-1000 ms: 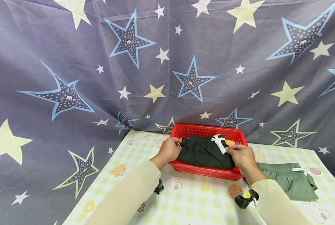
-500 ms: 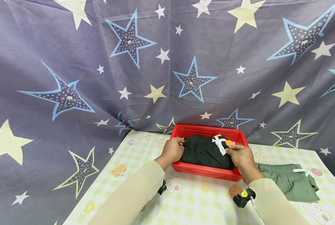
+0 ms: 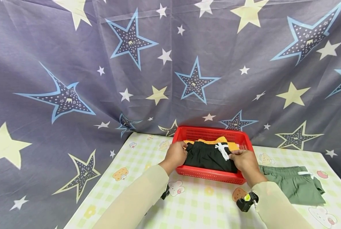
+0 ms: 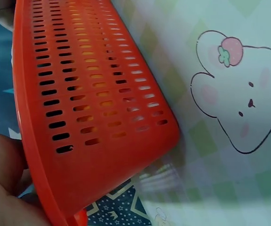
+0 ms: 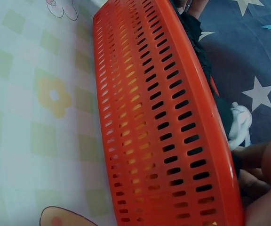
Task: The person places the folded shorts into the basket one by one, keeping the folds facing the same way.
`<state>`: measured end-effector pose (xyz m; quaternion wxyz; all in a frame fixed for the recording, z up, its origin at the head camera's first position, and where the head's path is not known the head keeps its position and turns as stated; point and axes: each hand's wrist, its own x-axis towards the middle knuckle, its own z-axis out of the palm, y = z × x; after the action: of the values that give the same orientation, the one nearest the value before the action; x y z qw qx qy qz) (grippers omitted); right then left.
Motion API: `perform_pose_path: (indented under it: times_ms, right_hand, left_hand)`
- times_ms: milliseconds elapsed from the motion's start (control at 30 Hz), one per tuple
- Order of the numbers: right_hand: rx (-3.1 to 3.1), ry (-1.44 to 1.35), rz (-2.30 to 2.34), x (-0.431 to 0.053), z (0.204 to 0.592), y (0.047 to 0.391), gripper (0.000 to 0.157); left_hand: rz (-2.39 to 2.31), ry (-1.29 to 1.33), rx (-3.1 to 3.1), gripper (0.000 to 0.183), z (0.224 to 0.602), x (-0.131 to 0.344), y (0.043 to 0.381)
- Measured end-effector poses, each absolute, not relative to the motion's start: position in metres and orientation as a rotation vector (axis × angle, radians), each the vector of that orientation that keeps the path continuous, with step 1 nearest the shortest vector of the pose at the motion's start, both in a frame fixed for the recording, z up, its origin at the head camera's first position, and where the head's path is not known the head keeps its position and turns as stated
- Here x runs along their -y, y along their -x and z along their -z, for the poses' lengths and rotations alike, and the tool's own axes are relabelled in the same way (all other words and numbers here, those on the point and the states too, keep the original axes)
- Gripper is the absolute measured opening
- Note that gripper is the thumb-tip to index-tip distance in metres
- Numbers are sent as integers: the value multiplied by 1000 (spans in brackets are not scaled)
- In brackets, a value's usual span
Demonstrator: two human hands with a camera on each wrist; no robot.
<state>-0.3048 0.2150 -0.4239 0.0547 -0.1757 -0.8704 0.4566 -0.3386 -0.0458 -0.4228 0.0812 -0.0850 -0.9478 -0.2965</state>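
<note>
A pair of black shorts [image 3: 209, 157] with a white drawstring [image 3: 222, 150] lies in the red basket [image 3: 213, 175], over yellow cloth [image 3: 220, 140]. My left hand [image 3: 176, 155] pinches the shorts' left waist corner at the basket's left end. At the other end, the right hand [image 3: 245, 162] pinches the right corner beside the drawstring. Through the basket's slots, the right wrist view shows dark cloth above yellow. In the left wrist view, part of the left hand [image 4: 6, 183] shows beyond the rim, its fingertips hidden.
Folded green shorts [image 3: 294, 184] with a white drawstring lie on the table to the basket's right. A checked cloth with cartoon prints [image 3: 193, 206] covers the table. Behind it hangs a dark star-patterned curtain [image 3: 147, 79].
The black shorts' waist edge has come down and toward me, and more yellow cloth shows behind it. Both hands keep their pinch; the left has shifted slightly right since the first frame.
</note>
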Motion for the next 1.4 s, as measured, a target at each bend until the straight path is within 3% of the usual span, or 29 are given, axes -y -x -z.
perform_pose_path:
  times_ms: [167,433,567,967,1400]
  right_hand:
    - [2633,544,-1406,-218,424,304,20]
    - [2478,607,-1429,-222,423,296,31]
    - [2366,602,-1407,-233,421,289,29]
    - [2090,843,-1360,-321,431,268,32]
    - [2250,1121,-1086,-405,459,232,54]
  left_hand:
    - [876,258,2811,23,426,46,338]
    - [954,288,2732,24,431,49,332]
    - [982,290,2684,24,432,53,324]
    - [1140,243,2385,22,443,84,316]
    - [1272,-98,2359,25,476,130,304]
